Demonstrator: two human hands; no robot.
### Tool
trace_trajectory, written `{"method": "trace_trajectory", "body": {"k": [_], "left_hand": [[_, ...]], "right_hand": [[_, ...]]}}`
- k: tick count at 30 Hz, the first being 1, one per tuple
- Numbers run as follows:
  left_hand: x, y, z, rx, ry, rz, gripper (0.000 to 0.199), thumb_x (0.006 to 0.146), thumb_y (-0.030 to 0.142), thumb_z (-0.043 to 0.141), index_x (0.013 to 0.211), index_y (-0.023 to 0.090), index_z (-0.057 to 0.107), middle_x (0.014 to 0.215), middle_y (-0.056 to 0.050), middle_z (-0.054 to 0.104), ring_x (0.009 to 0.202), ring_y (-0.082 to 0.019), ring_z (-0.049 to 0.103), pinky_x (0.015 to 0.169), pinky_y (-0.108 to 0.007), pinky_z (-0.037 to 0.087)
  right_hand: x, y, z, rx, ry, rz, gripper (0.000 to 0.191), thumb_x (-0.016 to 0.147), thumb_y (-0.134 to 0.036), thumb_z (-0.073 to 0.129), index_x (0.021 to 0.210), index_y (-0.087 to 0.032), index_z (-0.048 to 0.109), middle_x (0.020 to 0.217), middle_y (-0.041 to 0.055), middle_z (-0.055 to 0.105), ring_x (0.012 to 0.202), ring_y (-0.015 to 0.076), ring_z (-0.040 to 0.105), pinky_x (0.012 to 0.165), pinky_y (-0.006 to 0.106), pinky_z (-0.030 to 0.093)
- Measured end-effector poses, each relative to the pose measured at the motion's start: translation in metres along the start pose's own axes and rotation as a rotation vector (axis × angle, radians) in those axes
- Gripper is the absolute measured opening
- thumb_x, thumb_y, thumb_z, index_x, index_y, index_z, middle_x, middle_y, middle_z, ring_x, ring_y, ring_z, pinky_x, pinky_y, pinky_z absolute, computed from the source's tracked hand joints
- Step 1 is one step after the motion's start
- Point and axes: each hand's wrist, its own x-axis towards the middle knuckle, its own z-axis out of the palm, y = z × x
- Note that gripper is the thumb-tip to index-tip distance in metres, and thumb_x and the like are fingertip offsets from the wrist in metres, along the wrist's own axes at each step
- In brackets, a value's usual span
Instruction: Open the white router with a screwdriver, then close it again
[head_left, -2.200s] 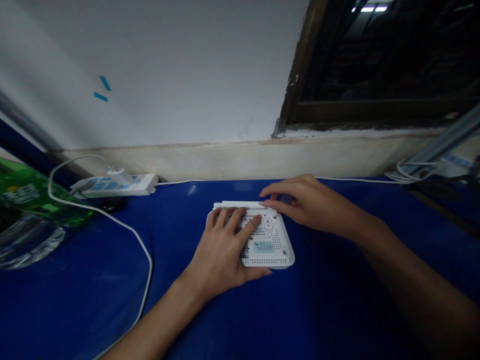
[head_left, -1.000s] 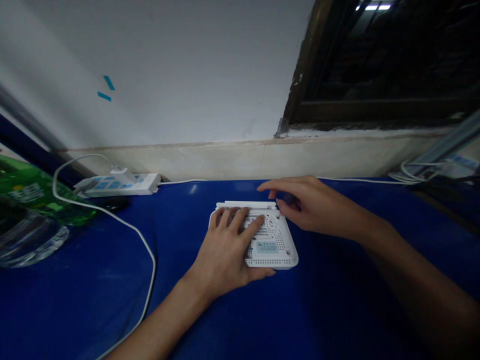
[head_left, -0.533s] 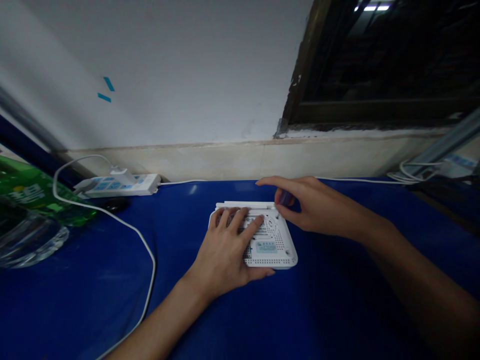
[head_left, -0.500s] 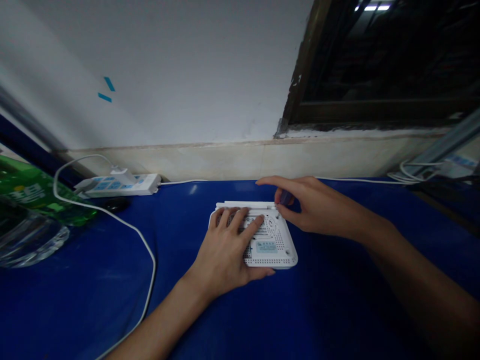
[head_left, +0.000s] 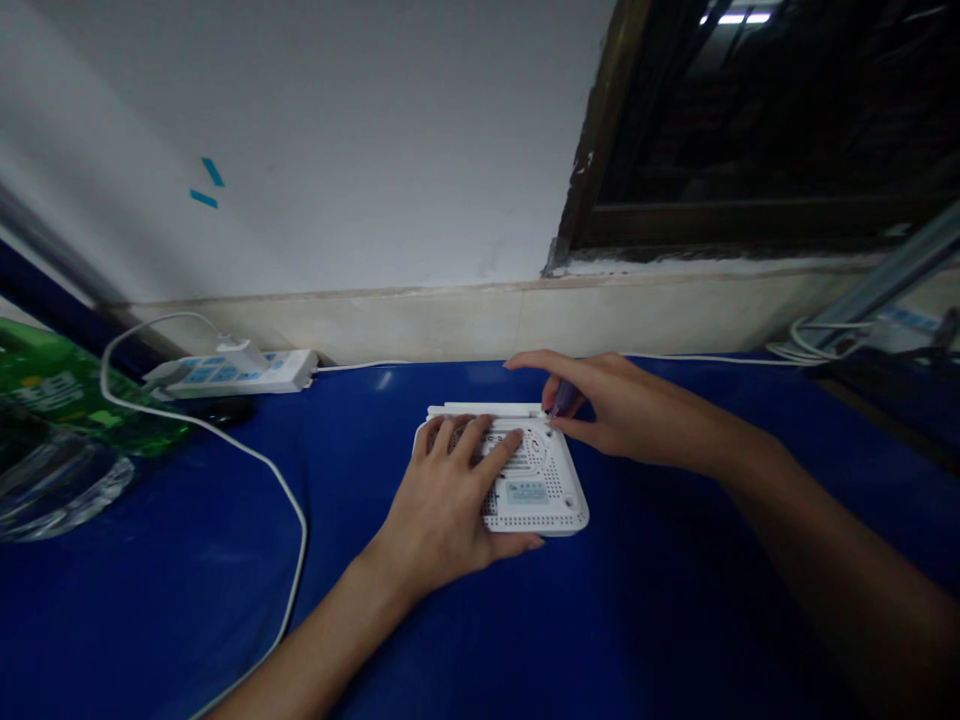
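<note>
A white router [head_left: 559, 485] lies with its vented, labelled underside up on the blue tabletop. My left hand [head_left: 450, 495] is spread across its left half, fingers on the far part and thumb along the near edge, holding it in place. Over the far right corner, my right hand [head_left: 611, 405] grips a small screwdriver [head_left: 563, 397] with a purple handle. The tool leans toward a screw hole at that corner; its tip is too small to make out. My right index finger stretches out above the handle.
A white power strip [head_left: 240, 374] with a plug in it stands by the wall at the left. Its white cable [head_left: 298, 560] curves across the table beside my left forearm. A green bottle [head_left: 67, 390] lies at the far left. Coiled cable [head_left: 817, 340] sits at the back right.
The screwdriver handle shows more between my right fingers and is tilted over the corner. My left hand keeps its place on the router. The whole view has shifted slightly.
</note>
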Motion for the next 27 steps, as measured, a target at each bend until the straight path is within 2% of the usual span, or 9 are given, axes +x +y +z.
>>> {"method": "trace_trajectory", "body": {"k": [12,21,23,27], "left_hand": [[-0.001,-0.001,0.003,0.004,0.007,0.000,0.099,0.076,0.085,0.062,0.153,0.025,0.047,0.153,-0.018,0.047,0.136,-0.044,0.045,0.114,-0.066,0.030],[0.000,0.000,-0.002,-0.014,0.005,-0.001,0.102,0.075,0.090,0.057,0.153,0.025,0.048,0.154,-0.018,0.048,0.136,-0.044,0.044,0.113,-0.067,0.030],[0.000,0.001,-0.005,-0.033,-0.002,-0.008,0.097,0.079,0.089,0.053,0.152,0.026,0.049,0.154,-0.016,0.048,0.136,-0.043,0.045,0.113,-0.067,0.031],[0.007,0.003,-0.013,-0.073,-0.011,-0.064,0.069,0.094,0.071,0.052,0.148,0.029,0.054,0.149,-0.011,0.055,0.132,-0.037,0.050,0.110,-0.062,0.038]], "right_hand": [[-0.001,-0.001,-0.009,-0.006,0.099,-0.048,0.069,0.084,-0.012,0.066,0.147,-0.033,0.049,0.092,-0.0018,0.076,0.077,0.0150,0.071,0.069,0.023,0.053],[-0.006,-0.004,-0.032,0.058,0.144,-0.006,0.069,0.083,-0.015,0.069,0.147,-0.030,0.050,0.090,-0.0016,0.077,0.074,0.0159,0.074,0.064,0.023,0.056],[-0.007,-0.002,-0.037,0.066,0.164,0.011,0.067,0.083,-0.018,0.071,0.146,-0.029,0.051,0.088,-0.0015,0.077,0.073,0.0166,0.074,0.062,0.023,0.056],[-0.010,0.005,-0.041,0.089,0.198,0.022,0.066,0.083,-0.023,0.073,0.145,-0.028,0.052,0.086,-0.0009,0.078,0.072,0.0179,0.075,0.063,0.025,0.057]]}}
